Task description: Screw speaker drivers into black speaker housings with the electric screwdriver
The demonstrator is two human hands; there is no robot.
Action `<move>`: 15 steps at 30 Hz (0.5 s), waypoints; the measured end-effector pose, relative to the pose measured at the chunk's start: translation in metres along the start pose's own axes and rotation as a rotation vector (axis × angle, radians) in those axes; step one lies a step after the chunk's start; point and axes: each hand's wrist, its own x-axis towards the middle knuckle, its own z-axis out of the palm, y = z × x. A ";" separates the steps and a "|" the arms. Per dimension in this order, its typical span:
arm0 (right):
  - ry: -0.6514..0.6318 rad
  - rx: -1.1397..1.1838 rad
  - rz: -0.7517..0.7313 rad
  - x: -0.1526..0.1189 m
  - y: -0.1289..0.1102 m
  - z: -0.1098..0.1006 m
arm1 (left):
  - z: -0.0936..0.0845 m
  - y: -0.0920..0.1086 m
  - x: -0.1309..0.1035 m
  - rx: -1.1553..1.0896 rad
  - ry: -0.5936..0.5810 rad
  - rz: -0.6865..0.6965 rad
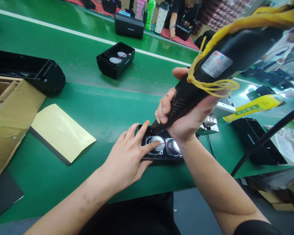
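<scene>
At the near edge of the green tabletop [93, 107], the left hand [128, 156] presses flat and open on the speaker housing [161, 147] while the right hand [186, 117] grips the electric screwdriver [210, 75], tip down at its far rim, apparently fastening; the tip needs squaring on its screw.

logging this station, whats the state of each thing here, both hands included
left hand: pressing flat on the speaker housing
right hand: closed around the electric screwdriver
electric screwdriver: tilted, tip down in the housing
speaker housing: open, two drivers showing
second housing: open, lying on the green belt
yellow sheet: flat, one corner curled
</scene>
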 end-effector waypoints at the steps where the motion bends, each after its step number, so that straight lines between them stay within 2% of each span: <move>1: 0.001 -0.002 -0.004 0.000 0.001 0.000 | 0.000 0.000 0.000 -0.004 0.002 -0.001; 5: 0.004 -0.047 0.096 -0.002 -0.003 0.001 | 0.000 0.001 0.001 -0.012 0.000 0.000; 10: -0.052 -0.012 0.027 -0.006 -0.001 0.002 | 0.000 0.000 0.000 0.005 -0.017 -0.006; 15: -0.110 0.026 0.038 -0.013 0.001 0.001 | 0.002 -0.002 0.002 0.020 -0.015 -0.004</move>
